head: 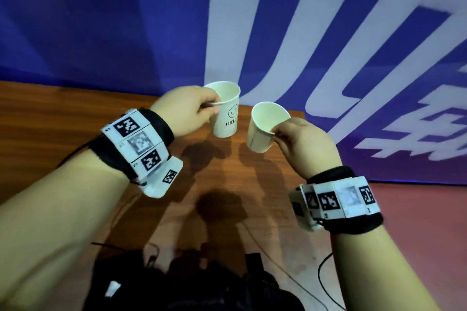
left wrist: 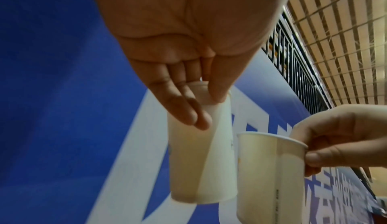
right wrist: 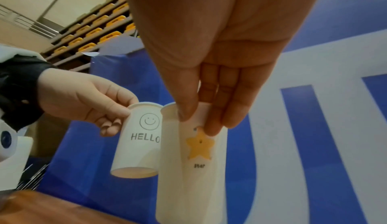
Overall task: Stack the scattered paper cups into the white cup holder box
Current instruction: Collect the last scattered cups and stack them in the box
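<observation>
Two white paper cups hang in the air above the wooden table (head: 75,118). My left hand (head: 187,111) pinches the rim of the cup printed with a smiley and HELLO (head: 226,113) (right wrist: 138,138) (left wrist: 196,158), held upright. My right hand (head: 300,139) pinches the rim of the cup with a yellow star (head: 265,126) (right wrist: 192,158) (left wrist: 270,174), tilted slightly to the left. The two cups are side by side, a small gap apart. The white cup holder box is not in view.
A blue and white banner wall (head: 328,33) stands right behind the table. Black cables (head: 323,270) and a dark bag (head: 192,285) lie at the near edge. Red floor (head: 429,222) shows to the right of the table.
</observation>
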